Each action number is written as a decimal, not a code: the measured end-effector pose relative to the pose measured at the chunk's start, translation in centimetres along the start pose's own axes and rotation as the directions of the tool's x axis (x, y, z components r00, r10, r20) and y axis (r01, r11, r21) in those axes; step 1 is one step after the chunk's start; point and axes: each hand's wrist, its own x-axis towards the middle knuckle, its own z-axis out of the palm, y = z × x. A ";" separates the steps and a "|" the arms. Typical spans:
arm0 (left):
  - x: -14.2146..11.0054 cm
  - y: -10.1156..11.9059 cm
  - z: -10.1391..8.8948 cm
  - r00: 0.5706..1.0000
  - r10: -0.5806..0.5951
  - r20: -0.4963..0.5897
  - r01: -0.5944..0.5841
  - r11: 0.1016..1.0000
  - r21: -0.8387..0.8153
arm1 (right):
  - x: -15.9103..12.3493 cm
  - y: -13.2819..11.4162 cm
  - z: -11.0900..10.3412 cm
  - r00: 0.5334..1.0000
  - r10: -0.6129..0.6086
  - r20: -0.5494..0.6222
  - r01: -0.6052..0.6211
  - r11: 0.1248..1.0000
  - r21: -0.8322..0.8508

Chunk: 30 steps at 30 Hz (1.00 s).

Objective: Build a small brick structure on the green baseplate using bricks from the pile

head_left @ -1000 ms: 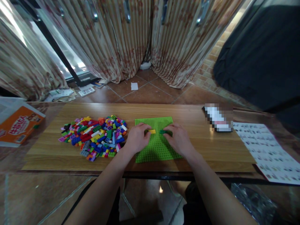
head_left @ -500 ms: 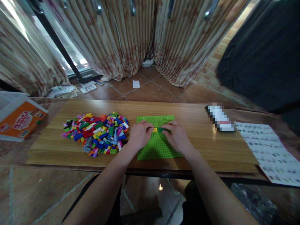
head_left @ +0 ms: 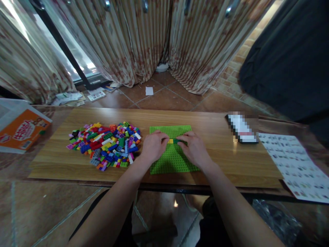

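Observation:
Over the upper part of a lime-green studded baseplate (head_left: pixel 174 161), both hands meet at a small yellow brick (head_left: pixel 170 141) and a dark green brick (head_left: pixel 175 141), which sit end to end. My left hand (head_left: pixel 154 145) pinches the yellow brick's left end between thumb and forefinger. From the other side, my right hand (head_left: pixel 192 148) is closed with its fingertips on the dark green brick. The fingers partly cover both bricks, so I cannot tell whether they are pressed onto the plate's studs.
A heap of mixed coloured bricks (head_left: pixel 110 145) lies left on the wooden board (head_left: pixel 221 164). An orange-and-white box (head_left: pixel 24 128) stands at the far left. Toward the right are a phone (head_left: pixel 241 128) with a blurred screen and a printed sheet (head_left: pixel 295 164).
Both hands hold nearly the same pose on the bricks. The whole view has shifted very slightly; nothing else visibly differs.

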 end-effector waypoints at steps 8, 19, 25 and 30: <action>0.0 0.1 0.4 1.000 -0.012 -0.014 0.012 1.000 0.022 | 0.2 0.1 0.1 1.000 -0.006 -0.012 0.006 1.000 0.018; 0.2 0.5 0.5 0.997 -0.071 -0.029 0.072 0.996 0.047 | 0.5 0.3 0.0 1.000 0.000 0.018 -0.001 0.999 0.049; 0.2 0.9 0.7 0.993 -0.105 -0.048 0.110 0.988 0.106 | 0.7 0.7 0.0 0.998 -0.043 0.037 0.041 0.998 0.049; 0.1 1.0 0.8 0.996 -0.073 -0.045 0.079 0.986 0.144 | 0.8 0.8 -0.1 0.996 -0.067 0.059 0.064 0.997 0.049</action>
